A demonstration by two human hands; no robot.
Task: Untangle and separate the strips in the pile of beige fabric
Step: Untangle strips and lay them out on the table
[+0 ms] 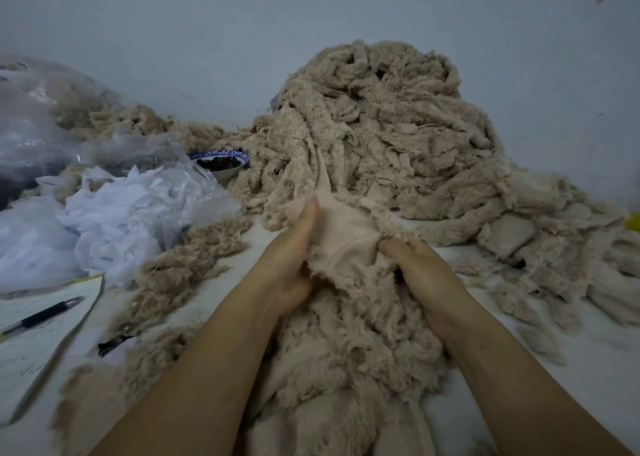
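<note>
Fabric strip point(346, 234) is stretched between your hands. Your left hand point(294, 261) holds one edge, your right hand point(419, 265) pinches the other with curled fingers, near the big pile point(381, 126).

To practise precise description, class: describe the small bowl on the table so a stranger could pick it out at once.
Start at the tall heap of beige fabric against the wall. At its left foot, between the heap and the crumpled clear plastic bags, sits the bowl. It is the only hard, round thing there: a blue-patterned rim and dark contents.
</note>
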